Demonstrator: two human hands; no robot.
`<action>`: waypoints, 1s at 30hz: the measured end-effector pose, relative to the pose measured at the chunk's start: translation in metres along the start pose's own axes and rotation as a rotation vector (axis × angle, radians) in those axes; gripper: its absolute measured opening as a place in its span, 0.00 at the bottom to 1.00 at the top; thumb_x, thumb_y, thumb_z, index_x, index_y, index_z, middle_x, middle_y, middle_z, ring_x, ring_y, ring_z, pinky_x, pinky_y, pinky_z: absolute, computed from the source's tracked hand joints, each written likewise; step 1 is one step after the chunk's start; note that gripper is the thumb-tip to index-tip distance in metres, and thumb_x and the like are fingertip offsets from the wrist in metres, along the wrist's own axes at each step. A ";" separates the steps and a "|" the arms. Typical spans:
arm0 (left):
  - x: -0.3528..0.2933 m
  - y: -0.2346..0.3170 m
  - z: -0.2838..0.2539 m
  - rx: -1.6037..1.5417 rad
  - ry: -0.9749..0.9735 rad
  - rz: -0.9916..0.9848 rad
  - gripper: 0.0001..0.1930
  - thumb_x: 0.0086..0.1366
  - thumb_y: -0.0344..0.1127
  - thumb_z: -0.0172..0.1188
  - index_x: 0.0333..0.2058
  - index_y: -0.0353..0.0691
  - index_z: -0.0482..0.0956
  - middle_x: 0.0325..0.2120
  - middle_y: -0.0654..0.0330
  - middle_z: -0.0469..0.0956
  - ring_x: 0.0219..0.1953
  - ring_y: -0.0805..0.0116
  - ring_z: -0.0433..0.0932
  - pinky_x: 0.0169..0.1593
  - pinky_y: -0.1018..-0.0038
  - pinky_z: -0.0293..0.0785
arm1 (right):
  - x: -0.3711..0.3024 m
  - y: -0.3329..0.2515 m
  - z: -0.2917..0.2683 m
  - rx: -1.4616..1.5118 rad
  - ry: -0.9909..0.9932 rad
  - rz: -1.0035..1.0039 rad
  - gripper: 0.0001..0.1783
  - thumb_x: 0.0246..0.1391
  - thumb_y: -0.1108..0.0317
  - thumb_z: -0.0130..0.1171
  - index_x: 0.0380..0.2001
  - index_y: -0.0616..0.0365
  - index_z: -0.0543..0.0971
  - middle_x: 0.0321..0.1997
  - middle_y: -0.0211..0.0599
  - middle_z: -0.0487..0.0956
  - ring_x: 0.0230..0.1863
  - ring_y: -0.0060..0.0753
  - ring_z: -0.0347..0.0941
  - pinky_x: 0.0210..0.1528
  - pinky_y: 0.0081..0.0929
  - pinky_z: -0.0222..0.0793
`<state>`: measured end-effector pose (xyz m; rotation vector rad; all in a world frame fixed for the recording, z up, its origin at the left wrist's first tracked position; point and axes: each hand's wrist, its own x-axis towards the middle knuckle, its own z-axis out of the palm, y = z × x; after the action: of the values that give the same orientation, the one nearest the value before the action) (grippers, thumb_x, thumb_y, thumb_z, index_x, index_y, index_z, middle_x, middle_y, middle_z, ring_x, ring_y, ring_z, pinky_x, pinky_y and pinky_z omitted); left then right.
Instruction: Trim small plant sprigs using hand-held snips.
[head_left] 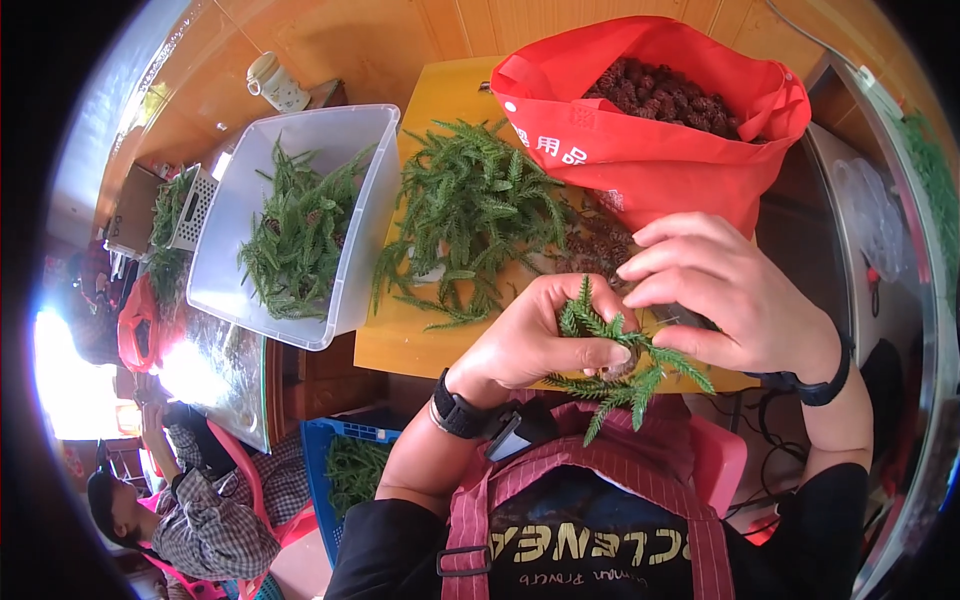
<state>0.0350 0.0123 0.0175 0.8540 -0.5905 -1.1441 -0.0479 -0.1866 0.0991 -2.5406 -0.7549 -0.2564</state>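
My left hand (545,340) is closed around a green pine sprig (630,395), pinching it between thumb and fingers. A small brown pinecone (622,362) shows at the sprig's centre, by the thumb tip. My right hand (715,285) hovers just right of the sprig, fingers curved and apart, with nothing visible in them. Its thumb is close to the needles; whether it touches them I cannot tell. Past my hands, loose pinecones (598,245) lie on the yellow table (385,335), beside a heap of green sprigs (480,195).
A red bag (650,165) full of pinecones (665,95) stands at the back right. Left of the heap, a clear plastic bin (365,235) holds sprigs with pinecones. A blue crate (318,450) with greenery sits lower left, near a seated person (205,530) in a checked shirt.
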 end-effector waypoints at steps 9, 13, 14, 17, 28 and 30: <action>-0.001 0.006 0.002 0.022 -0.061 -0.011 0.09 0.53 0.22 0.62 0.32 0.37 0.73 0.31 0.63 0.77 0.29 0.79 0.74 0.31 0.84 0.70 | 0.003 0.005 0.004 0.087 0.027 -0.105 0.09 0.39 0.67 0.65 0.26 0.55 0.76 0.28 0.28 0.76 0.41 0.38 0.72 0.42 0.35 0.64; 0.004 0.004 0.015 0.665 0.155 0.360 0.08 0.49 0.21 0.64 0.28 0.35 0.75 0.30 0.59 0.77 0.32 0.74 0.75 0.37 0.79 0.71 | 0.000 -0.006 0.006 0.077 -0.015 0.179 0.08 0.38 0.70 0.64 0.22 0.56 0.74 0.22 0.31 0.73 0.34 0.37 0.72 0.37 0.34 0.64; 0.001 0.009 0.020 0.854 0.185 0.394 0.08 0.50 0.21 0.63 0.28 0.34 0.75 0.31 0.59 0.77 0.37 0.73 0.75 0.41 0.76 0.71 | -0.001 -0.009 0.005 0.107 -0.074 0.373 0.08 0.38 0.70 0.64 0.22 0.57 0.74 0.21 0.32 0.72 0.32 0.38 0.72 0.36 0.33 0.64; 0.000 0.008 0.022 0.813 0.185 0.349 0.08 0.50 0.20 0.63 0.28 0.35 0.74 0.33 0.58 0.77 0.35 0.72 0.76 0.40 0.77 0.72 | -0.004 -0.006 0.002 0.291 -0.110 0.472 0.10 0.40 0.67 0.64 0.26 0.58 0.75 0.24 0.34 0.73 0.32 0.39 0.72 0.37 0.31 0.65; -0.002 -0.001 0.007 -0.185 0.053 -0.059 0.11 0.48 0.21 0.64 0.30 0.36 0.72 0.29 0.54 0.76 0.21 0.77 0.71 0.21 0.85 0.62 | -0.002 0.003 -0.004 0.009 0.010 -0.125 0.15 0.41 0.61 0.64 0.32 0.55 0.77 0.38 0.32 0.76 0.42 0.41 0.71 0.41 0.34 0.67; -0.001 0.001 0.004 -0.218 -0.083 -0.079 0.12 0.52 0.21 0.62 0.32 0.39 0.70 0.32 0.62 0.76 0.26 0.78 0.73 0.26 0.85 0.65 | -0.002 0.004 -0.003 0.006 0.026 -0.145 0.13 0.41 0.61 0.64 0.30 0.55 0.77 0.36 0.31 0.77 0.42 0.40 0.72 0.40 0.33 0.67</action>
<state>0.0319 0.0126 0.0203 0.6497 -0.4931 -1.2948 -0.0471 -0.1918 0.0998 -2.4755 -0.9300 -0.3338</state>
